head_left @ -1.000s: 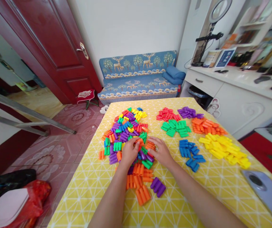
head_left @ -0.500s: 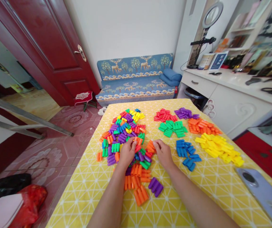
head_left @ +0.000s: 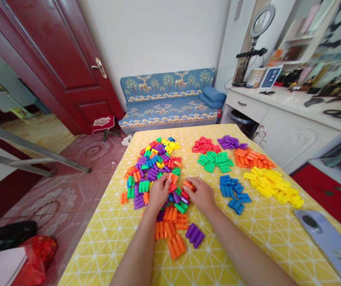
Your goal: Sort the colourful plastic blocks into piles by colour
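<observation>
A mixed pile of ribbed plastic toy blocks (head_left: pixel 155 174) in several colours covers the left-centre of the table. My left hand (head_left: pixel 159 194) is at the pile's right side, its thumb and fingers closed on an orange block (head_left: pixel 173 177). Just right of it, my right hand (head_left: pixel 202 194) pinches another orange block (head_left: pixel 188 185), partly hidden by the fingers. Closer to me lie several orange blocks (head_left: pixel 176 246) and a purple block (head_left: pixel 194 235). Red and green blocks show between the hands.
Right of my hands are separate heaps of red (head_left: pixel 205 145), green (head_left: pixel 215 161), purple (head_left: pixel 231 142), orange (head_left: pixel 254 159), yellow (head_left: pixel 272 186) and blue blocks (head_left: pixel 234 192). A phone (head_left: pixel 327 242) lies at the table's right edge. Beyond the table stands a blue sofa (head_left: pixel 170 107).
My right hand has moved slightly left and turned the orange block, so less of it shows. My left hand stays almost where it was. The view has shifted a little.
</observation>
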Tool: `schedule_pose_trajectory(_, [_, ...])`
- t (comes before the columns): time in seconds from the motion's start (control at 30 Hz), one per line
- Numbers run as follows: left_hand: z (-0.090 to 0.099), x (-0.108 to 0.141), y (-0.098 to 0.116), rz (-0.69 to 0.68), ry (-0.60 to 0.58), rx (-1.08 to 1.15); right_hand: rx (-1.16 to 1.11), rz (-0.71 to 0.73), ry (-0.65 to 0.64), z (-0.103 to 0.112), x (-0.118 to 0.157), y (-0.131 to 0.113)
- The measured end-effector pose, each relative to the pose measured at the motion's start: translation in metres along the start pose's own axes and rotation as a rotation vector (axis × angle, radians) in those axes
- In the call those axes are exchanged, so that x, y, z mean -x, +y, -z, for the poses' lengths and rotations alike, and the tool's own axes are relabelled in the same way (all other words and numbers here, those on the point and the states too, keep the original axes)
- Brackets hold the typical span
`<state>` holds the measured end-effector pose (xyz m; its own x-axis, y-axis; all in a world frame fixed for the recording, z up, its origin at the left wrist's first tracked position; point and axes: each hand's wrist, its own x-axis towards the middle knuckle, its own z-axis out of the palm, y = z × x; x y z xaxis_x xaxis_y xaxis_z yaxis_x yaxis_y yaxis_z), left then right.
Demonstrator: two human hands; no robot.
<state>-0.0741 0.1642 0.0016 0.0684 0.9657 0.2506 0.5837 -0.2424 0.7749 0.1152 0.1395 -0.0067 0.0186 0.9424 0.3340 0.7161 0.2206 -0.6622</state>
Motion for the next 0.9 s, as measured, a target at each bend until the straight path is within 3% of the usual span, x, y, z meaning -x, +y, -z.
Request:
schedule_pose_trajectory(0.23, [0.0, 0.0, 0.0, 0.006, 0.006, -0.008, -0.192, 0.039, 0.078, -0.004, -0.001, 0.006])
schedule_pose_trajectory(0.4, [-0.001, 0.0, -0.004, 0.01, 0.003, -0.014, -0.309, -0.036, 0.166, -0.006, -0.001, 0.011])
schedule_pose_trajectory(0.63, [-0.002, -0.001, -0.006, 0.006, 0.005, -0.031, -0.515, -0.142, 0.195, -0.002, -0.001, 0.008])
schedule_pose_trajectory(0.77, [-0.001, -0.001, -0.006, 0.012, 0.007, -0.032, -0.62, -0.186, 0.318, 0.031, -0.017, 0.015])
schedule_pose_trajectory(0.9, [-0.001, -0.001, -0.006, 0.009, 0.004, -0.02, -0.445, -0.208, 0.62, 0.091, -0.048, 0.065])
